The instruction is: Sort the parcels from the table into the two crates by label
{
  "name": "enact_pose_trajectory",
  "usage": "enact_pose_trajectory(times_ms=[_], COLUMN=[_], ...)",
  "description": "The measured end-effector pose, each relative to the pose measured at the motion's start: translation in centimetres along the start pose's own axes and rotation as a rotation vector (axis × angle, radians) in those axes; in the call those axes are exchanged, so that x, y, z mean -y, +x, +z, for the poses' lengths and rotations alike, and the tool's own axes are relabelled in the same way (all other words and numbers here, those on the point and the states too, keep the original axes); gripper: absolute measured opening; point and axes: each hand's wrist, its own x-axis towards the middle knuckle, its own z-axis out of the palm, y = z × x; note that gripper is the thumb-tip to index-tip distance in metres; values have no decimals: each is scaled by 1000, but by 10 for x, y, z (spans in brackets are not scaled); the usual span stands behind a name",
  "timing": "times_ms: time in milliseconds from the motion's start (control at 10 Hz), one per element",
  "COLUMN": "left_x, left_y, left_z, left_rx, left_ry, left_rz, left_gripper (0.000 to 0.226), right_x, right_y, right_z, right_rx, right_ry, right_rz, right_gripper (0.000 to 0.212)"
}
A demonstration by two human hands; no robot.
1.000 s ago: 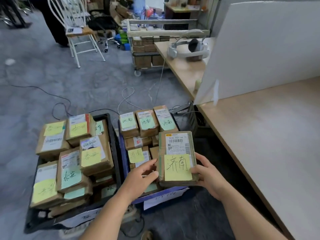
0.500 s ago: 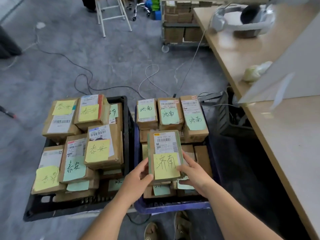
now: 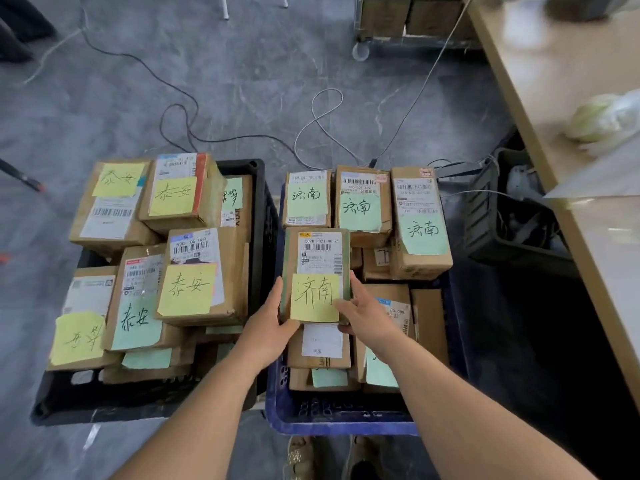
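Note:
A brown parcel with a yellow note reading 济南 lies on the pile in the blue crate. My left hand grips its left edge and near corner. My right hand grips its right edge, thumb on the note. Other parcels in this crate carry green 济南 notes. The black crate on the left is heaped with parcels marked 泰安 on yellow and green notes.
A wooden table runs along the right, with a crumpled plastic bag on it. A dark basket with cables sits under it. Cables trail over the grey floor. A wheeled cart stands at the back.
Both hands have carried the 济南 parcel forward and down onto the pile in the blue crate. The view has tipped down and closer to the crates.

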Motion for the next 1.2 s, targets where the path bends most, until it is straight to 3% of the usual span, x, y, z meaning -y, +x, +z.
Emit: enact_pose_trajectory(times_ms=[300,500,600,700,900,1200], left_x=[-1,-23,-47,-70,-87,-100], left_y=[-9,-6,5,27,71,66], left_z=[4,1,2,4,8,-3], left_rx=[7,-190,-264,-248,-139,-113], left_ry=[-23,83,296,490,739,695], left_rz=[-3,104,235,304,216,216], left_gripper=[95,88,80,76,73,73], right_x=[9,31,43,45,31,51], right_y=[-14,-23,-17,0,26,20], right_z=[-3,-36,-61,-89,-111,-120], right_rx=[-33,-458,-583,-554,-349,-292], right_ry=[-146,-554,-846,-1051,-1153,-1216], right_rz=[26,-168,-224,-93,7,35], right_gripper=[63,46,52,60,60,63])
